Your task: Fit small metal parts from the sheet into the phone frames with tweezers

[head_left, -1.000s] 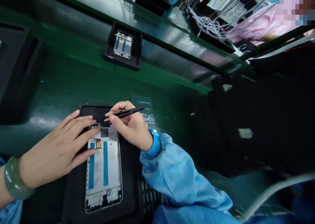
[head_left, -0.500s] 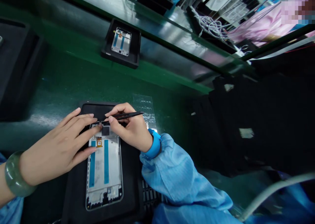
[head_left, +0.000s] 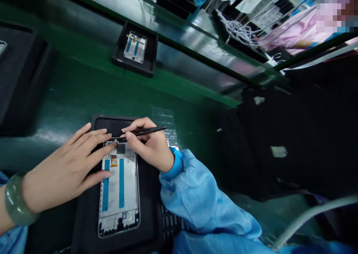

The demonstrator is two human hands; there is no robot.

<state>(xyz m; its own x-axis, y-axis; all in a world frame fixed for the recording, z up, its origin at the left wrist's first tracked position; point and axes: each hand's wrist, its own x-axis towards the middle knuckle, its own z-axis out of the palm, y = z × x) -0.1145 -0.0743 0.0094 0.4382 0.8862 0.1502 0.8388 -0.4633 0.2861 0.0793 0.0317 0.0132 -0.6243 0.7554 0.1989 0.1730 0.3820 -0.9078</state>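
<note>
A phone frame (head_left: 130, 187) with two blue adhesive strips and an orange flex connector (head_left: 113, 161) lies in a black tray (head_left: 151, 209). My right hand (head_left: 148, 146) pinches black tweezers (head_left: 148, 130), their tips reaching toward the frame's top edge. Exactly what the tips touch is too small to make out. Spread out flat, my left hand (head_left: 75, 161) rests its fingertips on the upper left of the frame, close to the tweezer tips. Its fingers cover part of that corner.
A second phone frame (head_left: 135, 47) sits in a smaller black tray (head_left: 149, 60) at the back. A clear plastic sheet (head_left: 163, 121) lies beside my right hand. Black trays (head_left: 16, 71) stand at left, and a dark stack (head_left: 279, 135) at right. White cables (head_left: 240, 32) lie beyond.
The right hand and tweezers have shifted very slightly to the right. The left hand keeps its place on the phone frame, and the view has tilted a little.
</note>
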